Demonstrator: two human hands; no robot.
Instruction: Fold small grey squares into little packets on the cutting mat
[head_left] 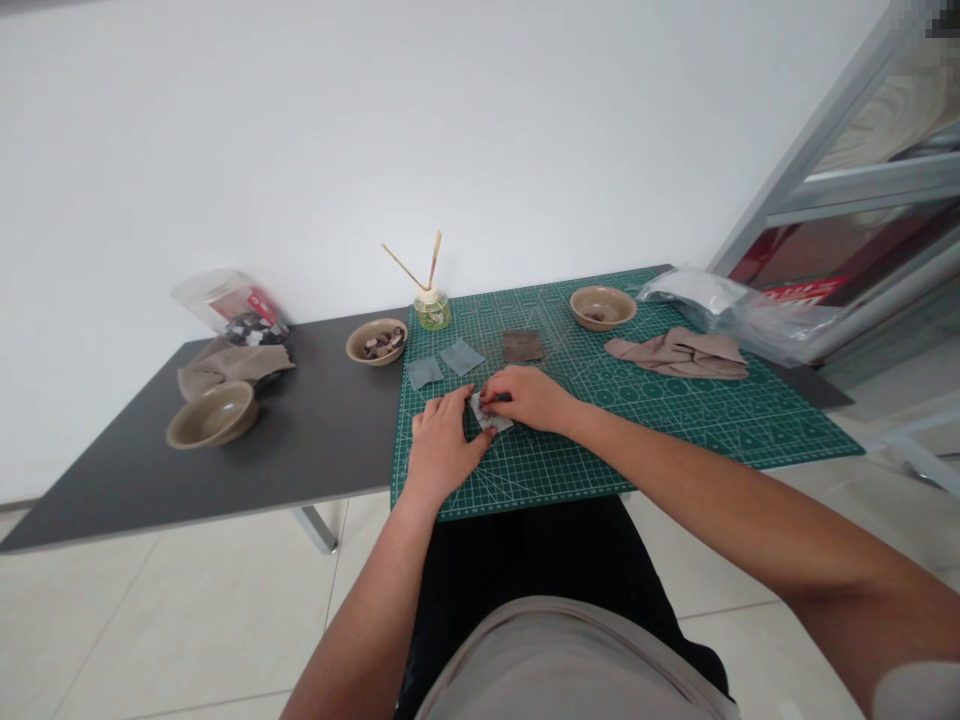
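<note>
A small light grey piece (499, 422) lies on the green cutting mat (645, 440) between my two hands. My left hand (444, 437) rests on the mat with its fingers apart, fingertips and thumb at the piece's left and lower edges. From the right, my right hand (531, 398) has its fingertips pinched together over the piece; what they hold, if anything, is too small to make out. Behind my hands lie two grey-blue squares (461, 356) and a brown square (523, 346).
Bowls stand at the mat's back right (603, 308), left of the mat (377, 342) with small pieces, and far left (212, 415). A reed diffuser (433, 308) stands behind. Brown cloth (679, 353) and a plastic bag (739, 312) lie right.
</note>
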